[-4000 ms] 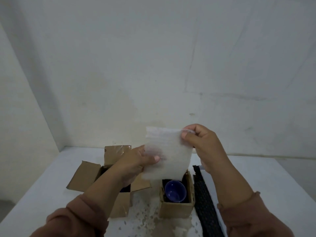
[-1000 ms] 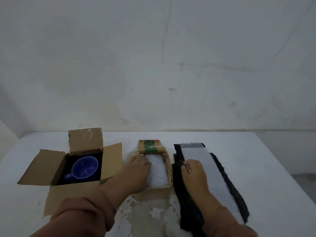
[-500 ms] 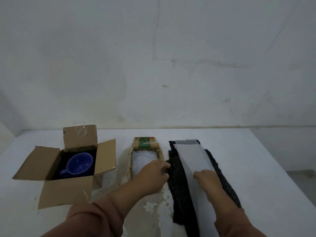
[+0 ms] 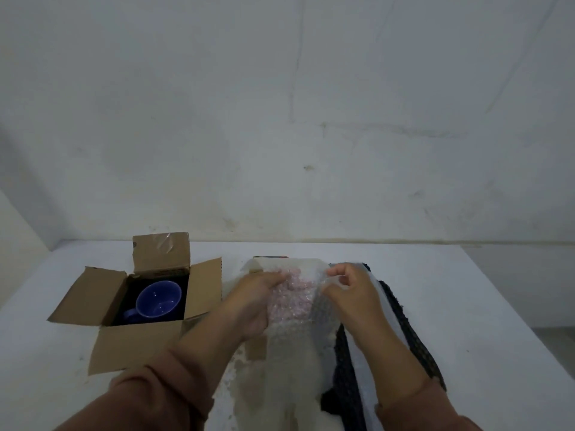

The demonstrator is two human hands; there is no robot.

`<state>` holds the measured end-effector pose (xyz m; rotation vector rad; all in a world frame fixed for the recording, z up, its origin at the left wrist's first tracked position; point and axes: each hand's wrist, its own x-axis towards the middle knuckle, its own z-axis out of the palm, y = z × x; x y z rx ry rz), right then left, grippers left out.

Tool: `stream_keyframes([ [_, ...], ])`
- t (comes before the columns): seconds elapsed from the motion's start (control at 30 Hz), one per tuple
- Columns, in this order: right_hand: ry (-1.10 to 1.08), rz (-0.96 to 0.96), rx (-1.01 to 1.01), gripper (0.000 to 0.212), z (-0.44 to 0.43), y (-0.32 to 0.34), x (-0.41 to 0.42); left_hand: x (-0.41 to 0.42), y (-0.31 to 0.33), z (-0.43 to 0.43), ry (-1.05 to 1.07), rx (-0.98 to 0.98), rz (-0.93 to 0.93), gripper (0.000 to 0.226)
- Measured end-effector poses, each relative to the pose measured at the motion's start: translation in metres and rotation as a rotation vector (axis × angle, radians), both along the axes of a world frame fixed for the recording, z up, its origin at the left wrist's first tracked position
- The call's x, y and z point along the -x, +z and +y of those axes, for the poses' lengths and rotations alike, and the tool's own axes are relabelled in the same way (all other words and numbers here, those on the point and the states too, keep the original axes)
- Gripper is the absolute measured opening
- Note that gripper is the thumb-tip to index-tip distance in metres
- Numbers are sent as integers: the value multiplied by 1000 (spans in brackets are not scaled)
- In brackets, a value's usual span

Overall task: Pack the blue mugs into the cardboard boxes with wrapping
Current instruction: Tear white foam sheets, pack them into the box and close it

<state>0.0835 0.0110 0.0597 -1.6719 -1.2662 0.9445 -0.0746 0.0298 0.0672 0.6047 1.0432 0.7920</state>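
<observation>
Round blue ceramic mug (image 4: 158, 298) sits in open brown cardboard box (image 4: 93, 293), L side of white desk (image 4: 482, 290). L hand (image 4: 255, 303) & R hand (image 4: 351, 293) both hold clear bubble-wrap sheet (image 4: 295, 318), fingers curled on its edges, above small cardboard box (image 4: 256, 348), mostly hidden. Black mesh strip (image 4: 418, 346) w/ white foam sheet (image 4: 364, 390) just R.

Blue mug (image 4: 158, 300) upright in open cardboard box (image 4: 90, 295).

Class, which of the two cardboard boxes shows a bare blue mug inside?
The left box, flaps spread, mug uncovered; the other box lies mostly under bubble wrap.
</observation>
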Motion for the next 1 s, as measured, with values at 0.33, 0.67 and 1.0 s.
stream_keyframes([
  [0.33, 118, 200, -89, 20, 8, 18, 29, 52, 8, 3, 102, -325, 394, 91],
  [0.67, 261, -493, -234, 25, 14, 49, 47, 68, 37, -6, 80, -842, 955, 9],
  [1.0, 217, 348, -127, 12, 21, 76, 50, 88, 25, -2, -162, -413, 252, 50],
])
